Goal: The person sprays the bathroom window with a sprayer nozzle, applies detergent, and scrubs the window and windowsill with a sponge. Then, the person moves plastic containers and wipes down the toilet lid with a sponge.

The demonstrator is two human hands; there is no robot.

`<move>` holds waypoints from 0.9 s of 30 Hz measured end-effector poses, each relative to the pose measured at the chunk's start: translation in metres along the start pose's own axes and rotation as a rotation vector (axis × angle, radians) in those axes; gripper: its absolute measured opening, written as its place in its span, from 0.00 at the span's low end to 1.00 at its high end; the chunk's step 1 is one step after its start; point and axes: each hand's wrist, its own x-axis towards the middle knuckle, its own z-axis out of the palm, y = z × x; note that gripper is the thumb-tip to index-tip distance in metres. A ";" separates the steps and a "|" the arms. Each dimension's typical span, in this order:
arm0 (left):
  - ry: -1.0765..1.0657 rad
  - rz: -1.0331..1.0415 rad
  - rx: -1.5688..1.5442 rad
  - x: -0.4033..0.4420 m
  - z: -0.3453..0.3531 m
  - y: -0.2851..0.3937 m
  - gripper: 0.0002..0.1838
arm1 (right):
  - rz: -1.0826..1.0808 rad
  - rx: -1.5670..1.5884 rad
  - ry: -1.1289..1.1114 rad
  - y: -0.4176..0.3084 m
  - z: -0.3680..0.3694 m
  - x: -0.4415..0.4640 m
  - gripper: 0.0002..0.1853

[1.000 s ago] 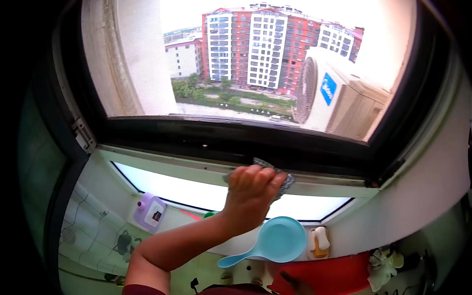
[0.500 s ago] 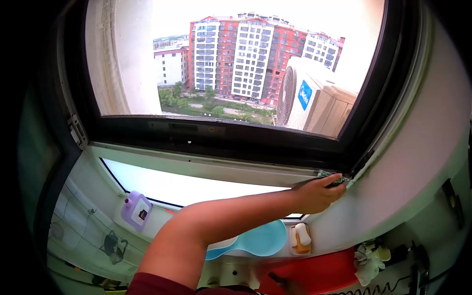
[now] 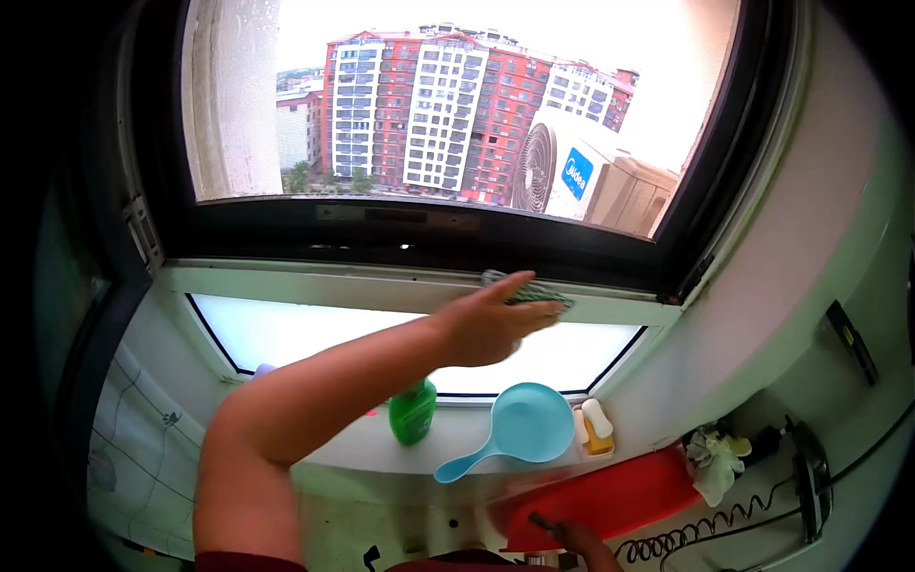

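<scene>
My left hand reaches across from the lower left, its fingers closed on a green-and-white striped cloth. The cloth presses against the pale ledge just under the black window frame. Low in the view, my right hand is over a red basin or board. Something short and dark pokes from its fingers; I cannot make out what it is. On the sill below my left arm stand a green bottle, a light blue ladle and a soap dish with bars of soap.
Outside the window are an air-conditioner unit and red-and-white apartment blocks. A coiled black cord and a crumpled whitish bundle are at the lower right. A dark open window sash stands at the left.
My left hand has slid the cloth leftward along the ledge from the frame's right corner. The green bottle and the whole ladle have come into sight. The view has tilted slightly down.
</scene>
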 end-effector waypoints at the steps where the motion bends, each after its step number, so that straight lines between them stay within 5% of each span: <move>1: -0.061 -0.005 -0.044 -0.021 -0.015 -0.007 0.09 | -0.005 -0.014 -0.001 -0.014 -0.004 -0.005 0.25; 9: -0.179 -0.300 0.130 -0.162 -0.069 -0.013 0.15 | -0.178 -0.083 0.020 -0.055 0.007 -0.005 0.23; 18: -0.412 -1.022 0.145 -0.250 -0.161 0.029 0.13 | -0.220 -0.124 0.057 -0.063 -0.001 -0.020 0.21; 22: -0.076 -1.219 0.179 -0.254 -0.207 0.162 0.13 | -0.267 -0.139 0.046 -0.042 -0.010 -0.048 0.24; 25: 0.081 -1.652 -0.144 -0.267 -0.214 0.321 0.20 | -0.287 -0.066 0.047 -0.003 0.004 -0.059 0.25; 26: -0.133 -1.813 -0.066 -0.263 -0.218 0.376 0.20 | -0.287 -0.037 0.031 0.014 0.008 -0.064 0.26; 27: -0.431 -1.915 0.122 -0.273 -0.231 0.446 0.31 | -0.337 -0.022 0.032 0.032 0.013 -0.068 0.25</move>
